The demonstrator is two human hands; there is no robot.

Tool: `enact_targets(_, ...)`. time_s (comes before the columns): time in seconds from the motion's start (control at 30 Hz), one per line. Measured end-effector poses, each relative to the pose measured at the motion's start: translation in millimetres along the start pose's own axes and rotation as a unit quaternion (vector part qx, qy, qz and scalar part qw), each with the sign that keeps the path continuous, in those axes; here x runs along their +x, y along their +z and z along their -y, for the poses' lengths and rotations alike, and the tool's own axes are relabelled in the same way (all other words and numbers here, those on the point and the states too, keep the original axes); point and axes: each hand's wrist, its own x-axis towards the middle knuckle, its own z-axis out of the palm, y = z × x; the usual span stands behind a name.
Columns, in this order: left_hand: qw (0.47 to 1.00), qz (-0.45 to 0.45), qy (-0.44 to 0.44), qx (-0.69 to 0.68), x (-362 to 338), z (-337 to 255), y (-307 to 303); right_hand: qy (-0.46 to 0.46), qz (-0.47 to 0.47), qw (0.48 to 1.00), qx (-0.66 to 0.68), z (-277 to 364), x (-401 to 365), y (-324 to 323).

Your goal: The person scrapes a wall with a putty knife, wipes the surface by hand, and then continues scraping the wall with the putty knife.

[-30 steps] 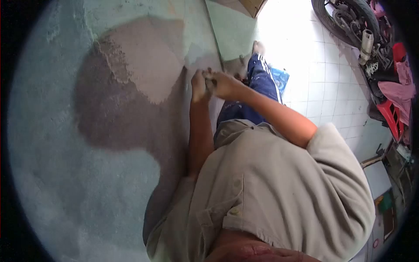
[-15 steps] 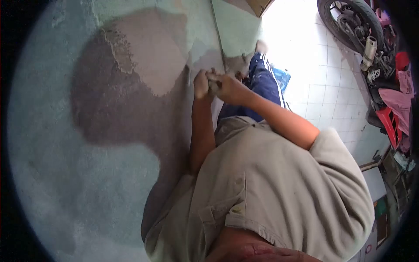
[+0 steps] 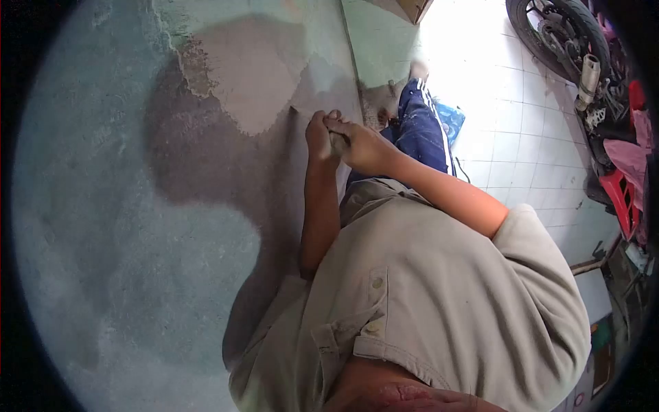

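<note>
My left hand is closed, held up close to the painted wall. My right hand is closed too, its thumb and fingers meeting my left fingers. Between the two hands shows a small greyish piece, mostly covered by the fingers; I cannot tell what it is. A thin pointed tip juts out just left of my left fingertips, near the wall. Left of the hands, the wall has a bare pale patch with a ragged, flaking edge, and my shadow falls across it.
My leg in blue striped trousers stands on the white tiled floor. A blue plastic bag lies beside it. On the right is a motorcycle wheel with red parts and pink cloth. A brown box corner shows at the top.
The view has shifted a little, so the wall and floor sit farther right. My shadow has moved right over the patch. My hands stay together, with slightly different finger positions.
</note>
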Motion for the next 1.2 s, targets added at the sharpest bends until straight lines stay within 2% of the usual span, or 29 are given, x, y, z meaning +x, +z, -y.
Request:
enact_targets(0.03, 0.999, -0.012, -0.019, -0.024, -9.1, -1.8, -1.8, 0.001, -0.003, 1.000, 0.005, -1.5, 4.5, 1.5)
enact_targets(0.07, 0.999, -0.023, 0.023, 0.008, -12.6, -3.6, 0.3, 0.012, 0.017, 1.000, 0.020, -6.1, 12.9, 2.0)
enact_targets(0.13, 0.999, -0.026, 0.019, 0.005, 11.1, 4.5, -9.0, 0.029, 0.042, 0.998, 0.038, -16.5, 8.3, 14.5)
enact_targets(0.2, 1.000, -0.016, 0.025, -0.003, 21.2, 4.6, -13.4, -0.021, -0.047, 0.999, 0.009, -31.1, 10.0, 23.2)
enact_targets(0.27, 0.998, 0.032, 0.000, -0.055, 10.0, -0.4, -19.1, -0.051, -0.037, 0.998, -0.007, -45.7, 23.4, 26.5)
enact_targets(0.3, 0.998, 0.026, -0.004, -0.051, 9.2, -0.3, -17.4, -0.069, -0.021, 0.997, -0.014, -51.1, 22.0, 33.2)
enact_targets(0.33, 1.000, 0.001, 0.007, -0.003, 9.1, -0.6, -12.4, -0.014, 0.010, 1.000, 0.010, -24.4, 17.2, 17.1)
enact_targets(0.4, 0.999, -0.010, 0.029, 0.040, 9.1, 0.4, -5.0, -0.001, -0.004, 1.000, 0.001, -9.8, 1.7, 12.8)
enact_targets(0.43, 0.999, 0.005, 0.022, -0.024, 3.4, 3.5, -10.2, 0.009, -0.020, 1.000, -0.007, -3.3, -3.2, 10.9)
enact_targets(0.47, 0.996, 0.018, 0.013, -0.083, 2.4, 5.0, -16.4, -0.019, -0.016, 1.000, -0.010, 4.5, -2.0, 10.8)
enact_targets(0.5, 0.996, 0.017, 0.014, -0.081, 16.8, 4.5, -22.9, -0.021, -0.017, 1.000, -0.007, 2.1, 4.0, 10.7)
enact_targets(0.57, 0.997, 0.077, 0.020, 0.010, 38.3, 8.4, -45.9, 0.066, 0.028, 0.997, -0.017, -10.7, 10.8, 20.0)
enact_targets(0.6, 0.994, -0.027, -0.008, 0.101, 0.4, -9.9, -4.0, -0.083, -0.118, 0.989, -0.021, -43.6, 14.2, 44.7)
enact_targets(0.63, 0.995, -0.022, -0.003, 0.100, 4.7, -4.2, -6.1, -0.089, -0.121, 0.988, -0.026, -32.0, 13.1, 33.5)
enact_targets(0.7, 0.997, 0.016, 0.004, -0.070, 16.7, 8.2, -24.1, 0.009, -0.021, 0.999, -0.034, -10.0, 4.7, 17.7)
enact_targets(0.73, 0.998, 0.019, 0.003, -0.065, 24.6, 4.9, -24.3, 0.008, -0.025, 0.999, -0.031, -9.0, 10.3, 14.5)
enact_targets(0.8, 0.999, 0.036, 0.005, -0.004, 35.5, 1.9, -27.2, 0.014, 0.037, 0.997, -0.064, -11.8, 16.8, 13.0)
enact_targets(0.83, 0.999, 0.041, 0.006, -0.004, 24.2, 0.0, -16.1, 0.012, 0.032, 0.997, -0.067, -15.3, 12.8, 13.2)
enact_targets(0.9, 0.999, 0.007, -0.005, 0.037, -1.7, -4.7, -1.6, -0.147, -0.107, 0.976, -0.117, -29.5, 4.3, 25.0)
enact_targets(0.93, 0.999, 0.009, -0.004, 0.043, 5.9, -8.4, -3.3, -0.148, -0.112, 0.976, -0.114, -37.0, 17.7, 30.6)
enact_targets(1.0, 0.996, 0.033, 0.065, 0.055, 20.3, -5.8, -21.7, -0.100, -0.070, 0.990, -0.073, -49.7, 43.1, 42.9)
enact_targets(1.03, 0.996, 0.027, 0.058, 0.058, 14.3, 3.0, -34.3, -0.093, -0.069, 0.991, -0.067, -48.3, 28.6, 48.2)
enact_targets(1.1, 1.000, 0.021, 0.001, 0.022, 29.6, 8.1, -25.4, -0.150, -0.100, 0.972, -0.153, -44.5, 18.9, 29.8)
enact_targets(1.13, 0.998, 0.056, 0.001, -0.003, 24.4, 11.2, -28.9, -0.071, -0.053, 0.992, -0.089, -19.7, 8.4, 16.2)
enact_targets(1.2, 0.996, 0.079, 0.012, 0.036, 42.8, -3.7, -33.3, -0.070, -0.030, 0.995, -0.056, -33.9, 38.4, 17.6)
